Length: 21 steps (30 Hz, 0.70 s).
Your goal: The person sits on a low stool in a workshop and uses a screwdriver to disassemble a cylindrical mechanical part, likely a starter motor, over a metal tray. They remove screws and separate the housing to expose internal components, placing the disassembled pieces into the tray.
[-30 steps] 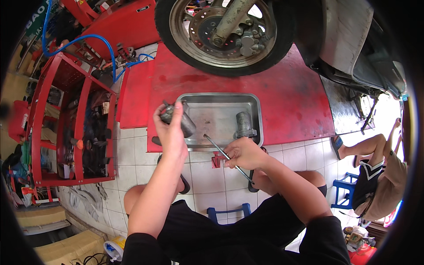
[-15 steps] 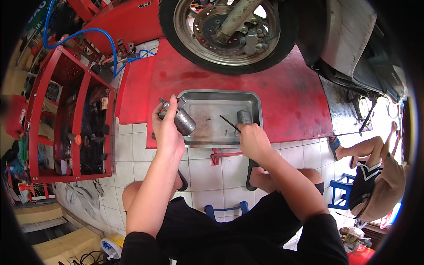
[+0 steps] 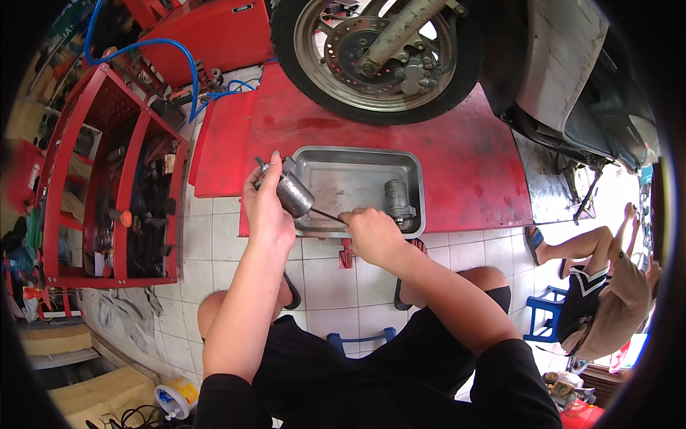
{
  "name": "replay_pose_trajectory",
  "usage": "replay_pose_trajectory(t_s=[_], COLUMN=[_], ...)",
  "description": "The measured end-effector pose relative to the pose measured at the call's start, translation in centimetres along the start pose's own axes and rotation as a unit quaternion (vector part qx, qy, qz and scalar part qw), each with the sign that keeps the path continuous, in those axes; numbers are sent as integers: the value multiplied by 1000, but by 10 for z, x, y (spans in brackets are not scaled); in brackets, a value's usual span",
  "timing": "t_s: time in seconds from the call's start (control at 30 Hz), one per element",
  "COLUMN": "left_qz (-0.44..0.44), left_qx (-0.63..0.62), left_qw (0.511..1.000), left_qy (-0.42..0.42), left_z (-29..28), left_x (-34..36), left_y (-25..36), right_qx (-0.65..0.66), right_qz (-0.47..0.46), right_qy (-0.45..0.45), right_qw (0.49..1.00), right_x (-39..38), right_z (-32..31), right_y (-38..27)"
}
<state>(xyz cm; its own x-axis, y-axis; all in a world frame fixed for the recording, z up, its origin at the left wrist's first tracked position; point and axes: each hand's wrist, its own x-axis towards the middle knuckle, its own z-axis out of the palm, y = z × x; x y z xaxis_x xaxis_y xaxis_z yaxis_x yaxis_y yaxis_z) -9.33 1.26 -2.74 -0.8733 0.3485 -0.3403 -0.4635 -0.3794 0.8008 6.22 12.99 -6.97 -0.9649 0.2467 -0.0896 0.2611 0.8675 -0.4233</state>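
- the left hand (image 3: 269, 207) is closed around a grey metal cylinder (image 3: 296, 197), fingers behind it and thumb along its upper part.
- the cylinder is tilted, its plain round end pointing down and to the right, over the left edge of the tray.
- the right hand (image 3: 373, 232) is curled tight, back of the hand upward, gripping a thin dark rod (image 3: 329, 215).
- the rod points left toward the lower end of the cylinder; whether its tip touches the metal i cannot tell.
- the shallow metal tray (image 3: 357, 150) sits on a red platform (image 3: 471, 171), near the platform's front edge.
- a second grey cylindrical part (image 3: 396, 194) lies inside the tray, near its right wall, with a wider flanged end toward the person.
- a tiny dark piece (image 3: 339, 191) lies on the tray's bottom, too small to make out.
- beyond the tray, a motorcycle's wheel (image 3: 314, 82) stands above the platform, with a perforated brake disc (image 3: 346, 50).
- a red shelf unit (image 3: 123, 214) stands to the left, a blue hose (image 3: 187, 57) curving behind it.
- at the right, another person (image 3: 616, 304) sits on a blue stool (image 3: 547, 309).
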Motion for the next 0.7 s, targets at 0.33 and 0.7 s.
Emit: replay_pose_trajectory(t_s=[0.33, 0.7], left_qz=[-14, -30], left_qx=[-19, -29], left_qw=[1000, 999], left_qy=[0, 2], left_z=[-3, -4], left_x=[0, -2], left_y=[6, 11], right_qx=[-120, -90], right_qz=[99, -43], right_qy=[-39, -51], right_qw=[987, 994], right_x=[8, -12], right_z=[-12, -37], right_y=[24, 1])
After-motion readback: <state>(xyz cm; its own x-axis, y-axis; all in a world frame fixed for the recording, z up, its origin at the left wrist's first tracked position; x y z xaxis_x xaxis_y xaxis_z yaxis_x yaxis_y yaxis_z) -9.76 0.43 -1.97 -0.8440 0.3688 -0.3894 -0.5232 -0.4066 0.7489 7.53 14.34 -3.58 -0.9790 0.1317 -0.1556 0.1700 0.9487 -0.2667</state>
